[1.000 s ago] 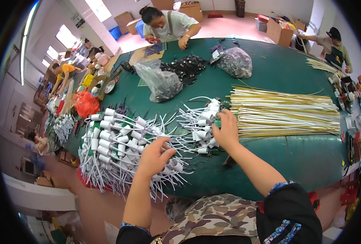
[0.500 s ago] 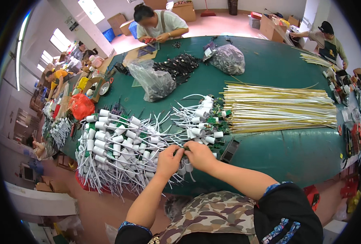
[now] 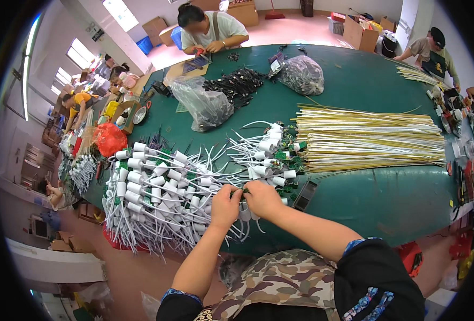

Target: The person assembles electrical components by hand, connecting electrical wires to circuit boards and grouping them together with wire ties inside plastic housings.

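While the green bench (image 3: 365, 198) fills most of the view, it's pretty loaded up. Biggest thing on it is the bundle of yellow wires (image 3: 370, 140) lying flat on the right side. Left of centre there's a big heap of white sockets (image 3: 156, 192) with white leads and little green boards, spilling over the near edge. A smaller socket pile (image 3: 269, 152) sits between that heap and the yellow wires. Further back are two clear bags (image 3: 202, 101), with a pile of black parts (image 3: 237, 85) between them. Near the front edge, a small black box (image 3: 305, 194) lies just right of the hands.

Left hand (image 3: 225, 206) and right hand (image 3: 262, 198) are right together at the near edge, both pinched shut on one socket lead (image 3: 243, 190) next to the big heap.
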The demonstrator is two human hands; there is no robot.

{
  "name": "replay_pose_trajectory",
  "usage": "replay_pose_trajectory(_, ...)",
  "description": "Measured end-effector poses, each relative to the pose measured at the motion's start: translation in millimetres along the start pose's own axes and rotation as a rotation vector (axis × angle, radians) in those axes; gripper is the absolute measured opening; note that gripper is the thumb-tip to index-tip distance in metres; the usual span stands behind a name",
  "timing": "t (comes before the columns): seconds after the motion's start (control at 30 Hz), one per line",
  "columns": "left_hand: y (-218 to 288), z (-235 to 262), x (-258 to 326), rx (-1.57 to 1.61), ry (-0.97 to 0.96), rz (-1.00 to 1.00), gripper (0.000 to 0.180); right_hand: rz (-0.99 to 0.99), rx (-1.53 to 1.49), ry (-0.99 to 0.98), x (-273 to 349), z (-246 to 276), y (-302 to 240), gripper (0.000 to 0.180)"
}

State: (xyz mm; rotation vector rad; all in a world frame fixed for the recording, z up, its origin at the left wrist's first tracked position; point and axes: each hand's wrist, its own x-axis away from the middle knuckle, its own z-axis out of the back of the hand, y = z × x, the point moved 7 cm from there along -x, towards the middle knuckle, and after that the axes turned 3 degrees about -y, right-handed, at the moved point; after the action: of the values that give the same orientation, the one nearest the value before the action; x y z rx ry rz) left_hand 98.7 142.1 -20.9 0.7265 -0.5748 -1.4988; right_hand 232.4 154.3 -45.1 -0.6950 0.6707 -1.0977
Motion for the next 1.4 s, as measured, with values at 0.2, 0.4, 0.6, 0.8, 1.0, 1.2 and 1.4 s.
replay_pose_trajectory(0.2,-21.8,-16.2,3.8,0.553,-0.253,0.316,0.012,0.027,-0.193,-0.201,-6.8,6.4,-7.1,0.037)
replay_pose_trajectory(0.4,-22.4,-12.7,8.1,0.455,-0.178,0.100,0.014,0.030,-0.196,-0.058,0.7,3.3,-0.6,0.025)
replay_pose_trajectory(0.6,41.0,16.0,-18.7,-0.136,0.157,-0.294,0.010,0.013,-0.174,0.267,-10.6,17.1,-11.0,0.018)
replay_pose_trajectory(0.8,124.4,8.8,-74.3,0.055,0.165,-0.593,0.016,-0.181,-1.235,0.486,-52.8,66.2,20.8,0.026)
replay_pose_trajectory(1.0,36.8,-116.6,-92.7,0.057,-0.212,-0.488,0.035,-0.213,-0.218,0.476,-31.8,69.0,122.1,0.029)
replay_pose_trajectory(1.2,19.4,-159.4,-74.1,0.032,-0.165,-0.464,0.044,-0.097,-0.041,0.368,-18.2,93.1,132.4,0.029)
replay_pose_trajectory(1.4,18.8,-74.1,-33.8,0.158,-0.134,-0.432,0.033,0.219,0.045,0.308,-65.2,92.1,28.0,0.025)
